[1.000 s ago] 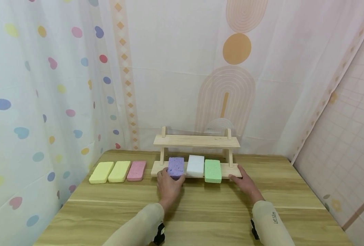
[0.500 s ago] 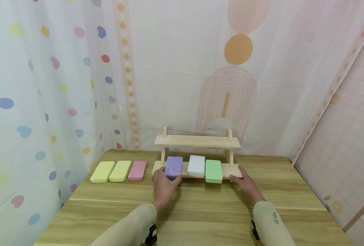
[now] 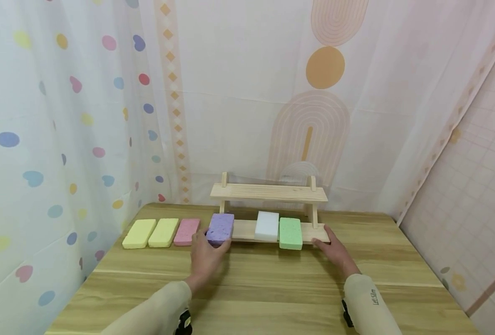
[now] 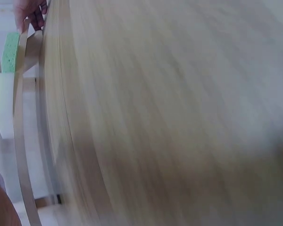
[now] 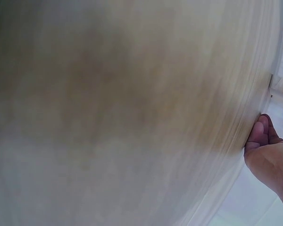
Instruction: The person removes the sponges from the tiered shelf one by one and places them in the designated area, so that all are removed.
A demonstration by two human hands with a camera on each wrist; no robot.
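Purple sponge (image 3: 220, 229), at the 9 o'clock end of the stand's lower shelf (image 3: 244, 229), sits pinched in the left hand (image 3: 207, 256): fingers bent against its 9 o'clock side, thumb at its 5 o'clock corner, spread no wider than the sponge. Whether it rests on the board or hangs just above it, I cannot tell. A light, even pinch should suit something so soft-looking; squeezing hard would probably dent it or twist it out of line.

The right hand (image 3: 335, 253) grips the shelf's 3 o'clock end, thumb at the front; how far the fingers reach underneath is hidden. That counter-hold seems wise, since a light wooden stand could slide under a sideways push.

Toward 3 o'clock from the purple sponge, past bare board, lies the white sponge (image 3: 266, 226), with the green sponge (image 3: 290, 233) just beside it, overhanging the front edge. Matching their lean would be good practice.

At 9 o'clock, the pink sponge (image 3: 186, 232) lies on the surface (image 3: 281, 284) close to the left fingers, so knuckles want care there. Two yellow sponges (image 3: 163, 232) lie beyond.
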